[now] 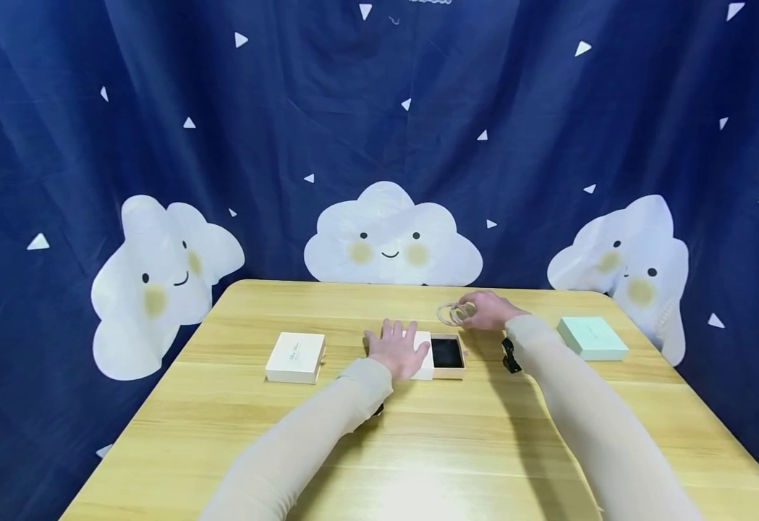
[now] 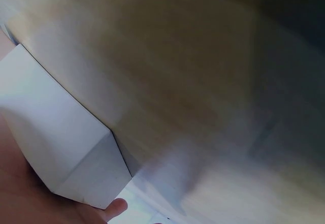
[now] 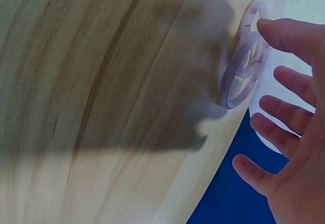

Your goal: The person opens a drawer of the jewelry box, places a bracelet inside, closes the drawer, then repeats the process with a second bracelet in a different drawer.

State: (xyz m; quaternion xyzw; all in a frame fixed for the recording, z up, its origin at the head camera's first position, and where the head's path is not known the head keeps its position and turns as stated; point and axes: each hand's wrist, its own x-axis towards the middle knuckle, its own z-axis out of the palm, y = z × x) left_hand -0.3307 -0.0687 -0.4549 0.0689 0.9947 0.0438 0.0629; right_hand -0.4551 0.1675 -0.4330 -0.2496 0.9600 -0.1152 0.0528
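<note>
My left hand (image 1: pixel 397 354) rests with spread fingers over a small white drawer box (image 1: pixel 423 356) at the middle of the table. Its black-lined drawer (image 1: pixel 447 352) is pulled out to the right. In the left wrist view, the box's plain white sides (image 2: pixel 61 117) show beside the palm. Two pale pinkish bangles (image 3: pixel 244 64) overlap each other on the tabletop, behind and right of the drawer. Beside them is my right hand (image 1: pixel 488 311), fingers spread and relaxed in the right wrist view, one fingertip overlapping a bangle's rim.
On the left of the wooden table (image 1: pixel 457 449) stands another white box (image 1: pixel 296 354) with printed lettering, closed. A mint-green box (image 1: pixel 592 338) lies at the right, beyond the right forearm. A dark blue curtain (image 1: pixel 340 108) with clouds hangs behind the far edge.
</note>
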